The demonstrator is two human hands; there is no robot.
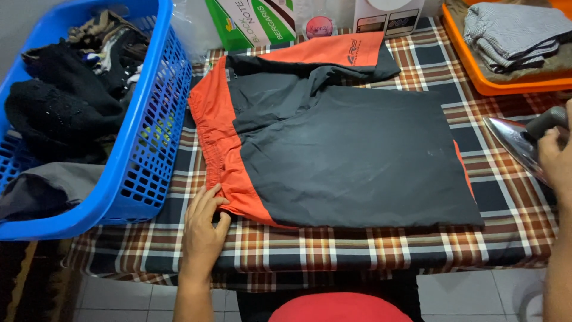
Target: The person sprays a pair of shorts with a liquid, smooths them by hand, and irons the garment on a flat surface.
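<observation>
A pair of dark grey shorts with an orange waistband and orange trim (339,149) lies flat on a checked cloth-covered table (369,247). My left hand (204,226) rests palm down at the near left corner, fingertips touching the orange waistband edge. My right hand (557,158) grips the dark handle of a clothes iron (515,143) at the right edge of the view. The iron's shiny soleplate is tilted up, just right of the shorts and apart from them.
A blue plastic laundry basket (149,137) holding dark clothes stands on the left. An orange tray (494,83) with folded grey garments is at the back right. Cardboard boxes (256,21) and a small pink round tin (320,27) line the far edge. Tiled floor shows below.
</observation>
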